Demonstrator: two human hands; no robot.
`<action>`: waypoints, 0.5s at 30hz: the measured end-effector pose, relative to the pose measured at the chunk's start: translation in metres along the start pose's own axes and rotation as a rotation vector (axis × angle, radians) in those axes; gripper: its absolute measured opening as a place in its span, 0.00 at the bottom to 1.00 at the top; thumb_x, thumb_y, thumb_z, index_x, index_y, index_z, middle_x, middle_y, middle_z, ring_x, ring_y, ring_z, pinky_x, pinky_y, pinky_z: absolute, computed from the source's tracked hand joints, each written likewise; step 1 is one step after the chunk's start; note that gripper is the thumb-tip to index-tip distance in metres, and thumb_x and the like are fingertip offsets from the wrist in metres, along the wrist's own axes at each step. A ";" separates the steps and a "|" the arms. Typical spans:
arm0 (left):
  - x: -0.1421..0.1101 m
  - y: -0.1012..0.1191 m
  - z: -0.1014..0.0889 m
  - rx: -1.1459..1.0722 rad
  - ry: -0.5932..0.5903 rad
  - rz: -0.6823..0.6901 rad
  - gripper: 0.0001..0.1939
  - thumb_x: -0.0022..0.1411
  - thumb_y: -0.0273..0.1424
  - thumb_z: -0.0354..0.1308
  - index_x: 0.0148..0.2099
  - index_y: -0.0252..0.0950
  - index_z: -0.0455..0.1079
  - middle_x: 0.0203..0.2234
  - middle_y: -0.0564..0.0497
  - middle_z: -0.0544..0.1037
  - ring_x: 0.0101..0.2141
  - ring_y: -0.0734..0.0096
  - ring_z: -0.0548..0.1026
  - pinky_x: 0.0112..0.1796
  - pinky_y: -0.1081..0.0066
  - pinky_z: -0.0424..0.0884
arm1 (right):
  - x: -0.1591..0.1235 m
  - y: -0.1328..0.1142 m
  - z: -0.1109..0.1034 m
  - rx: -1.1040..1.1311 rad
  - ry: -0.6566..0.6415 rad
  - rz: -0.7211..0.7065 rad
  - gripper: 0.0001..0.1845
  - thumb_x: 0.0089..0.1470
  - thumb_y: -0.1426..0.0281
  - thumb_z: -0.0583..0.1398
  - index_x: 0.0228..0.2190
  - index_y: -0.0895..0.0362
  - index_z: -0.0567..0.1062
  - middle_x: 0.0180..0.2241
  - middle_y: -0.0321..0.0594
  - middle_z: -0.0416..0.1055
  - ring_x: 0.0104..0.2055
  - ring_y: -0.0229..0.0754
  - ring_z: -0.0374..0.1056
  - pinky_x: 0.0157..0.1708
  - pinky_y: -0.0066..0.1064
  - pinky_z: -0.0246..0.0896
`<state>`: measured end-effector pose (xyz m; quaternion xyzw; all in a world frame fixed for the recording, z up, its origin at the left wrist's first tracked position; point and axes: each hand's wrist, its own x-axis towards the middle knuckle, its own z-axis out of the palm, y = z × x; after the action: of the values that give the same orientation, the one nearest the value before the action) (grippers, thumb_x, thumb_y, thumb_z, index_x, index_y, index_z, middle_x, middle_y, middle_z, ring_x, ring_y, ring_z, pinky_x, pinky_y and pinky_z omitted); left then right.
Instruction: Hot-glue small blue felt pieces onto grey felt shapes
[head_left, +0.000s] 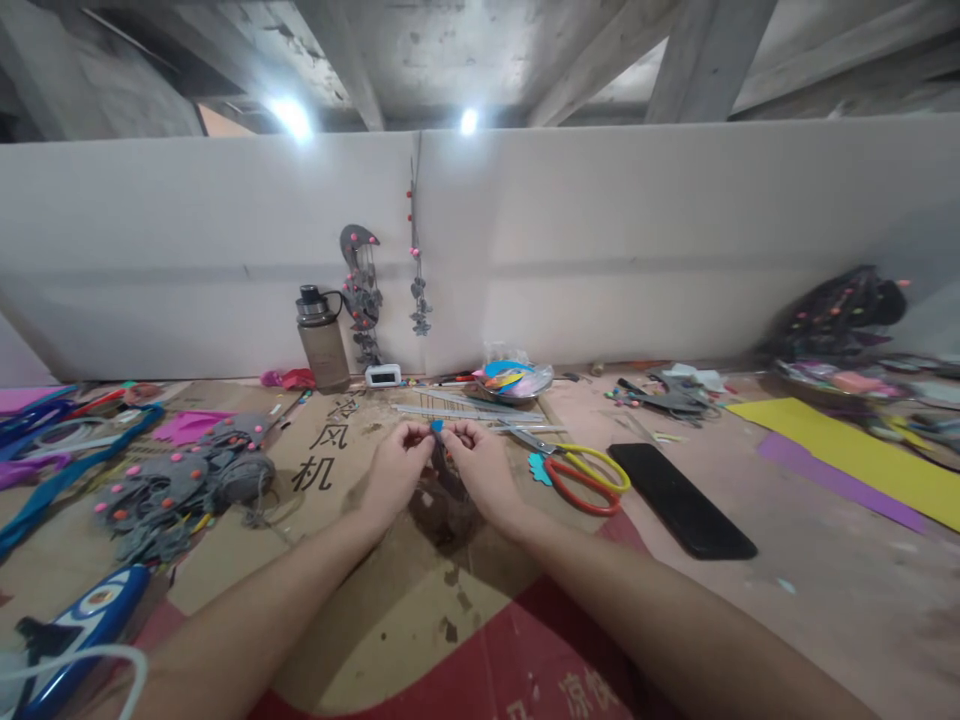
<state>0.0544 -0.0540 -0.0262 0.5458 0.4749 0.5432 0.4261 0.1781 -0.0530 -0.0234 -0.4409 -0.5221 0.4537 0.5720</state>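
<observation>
My left hand (400, 462) and my right hand (480, 462) meet over a sheet of brown cardboard (352, 600), fingers curled. Between their fingertips they pinch a small blue piece (436, 426). A dark grey felt shape (448, 500) lies on the cardboard just beneath and between the wrists. Scissors with one yellow and one red handle (581, 470) rest right of my right hand, beside a small teal cutout (538, 467).
A black phone (679, 498) lies at right. Grey felt shapes with pink dots (180, 490) pile up at left, with a blue glue gun (82, 620) in front. A water bottle (321, 340), a bowl of coloured pieces (514, 380), yellow and purple sheets (840, 450) stand around.
</observation>
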 end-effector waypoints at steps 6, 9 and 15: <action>0.006 -0.008 -0.002 0.143 0.061 0.165 0.10 0.46 0.31 0.65 0.32 0.34 0.71 0.29 0.49 0.75 0.33 0.70 0.72 0.36 0.73 0.68 | 0.000 0.002 0.001 -0.086 -0.027 -0.039 0.11 0.47 0.63 0.58 0.28 0.59 0.73 0.25 0.35 0.69 0.26 0.35 0.60 0.27 0.27 0.54; 0.005 -0.008 -0.002 0.122 0.057 0.108 0.11 0.49 0.35 0.63 0.33 0.34 0.69 0.27 0.51 0.74 0.27 0.73 0.71 0.25 0.76 0.66 | -0.001 0.003 0.001 -0.102 -0.071 -0.082 0.12 0.49 0.64 0.56 0.30 0.59 0.74 0.28 0.37 0.71 0.30 0.37 0.63 0.31 0.28 0.56; 0.002 -0.004 -0.003 0.122 0.047 0.014 0.12 0.52 0.38 0.60 0.34 0.35 0.66 0.19 0.57 0.69 0.13 0.80 0.61 0.12 0.79 0.55 | -0.002 0.008 0.000 -0.118 -0.111 -0.187 0.12 0.53 0.66 0.54 0.34 0.56 0.76 0.36 0.38 0.75 0.40 0.40 0.67 0.44 0.31 0.58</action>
<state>0.0507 -0.0509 -0.0298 0.5611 0.5132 0.5288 0.3771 0.1781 -0.0534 -0.0315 -0.3974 -0.6177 0.3905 0.5550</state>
